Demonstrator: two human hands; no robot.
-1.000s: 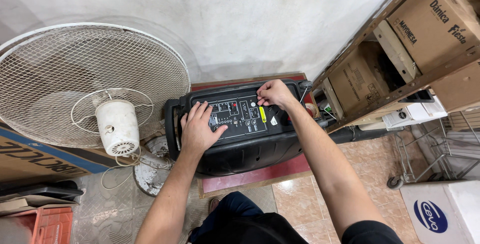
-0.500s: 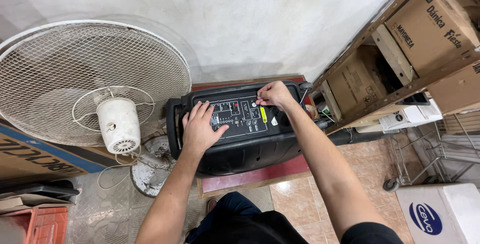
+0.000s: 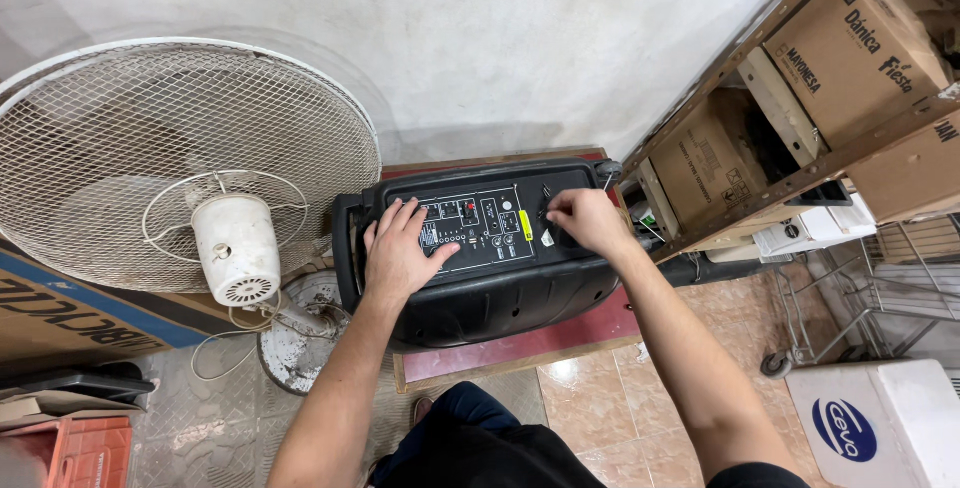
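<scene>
A large black portable speaker (image 3: 500,293) lies on its side on a red board against the wall, its control panel (image 3: 480,226) facing up. My left hand (image 3: 403,248) rests flat on the left part of the panel, fingers spread over the buttons. My right hand (image 3: 583,219) is at the panel's right end, fingertips pinched on a small knob or switch beside a yellow sticker (image 3: 525,225). What the fingertips grip is hidden by the hand.
A white pedestal fan (image 3: 180,163) leans at the left, its round base (image 3: 295,333) on the floor. A metal shelf (image 3: 800,168) with cardboard boxes (image 3: 860,43) stands at right. A white box (image 3: 875,423) sits at lower right, a red crate (image 3: 70,453) at lower left.
My right hand has shifted slightly right along the panel, uncovering the yellow sticker. My left hand stays flat on the panel. The view has tilted a little.
</scene>
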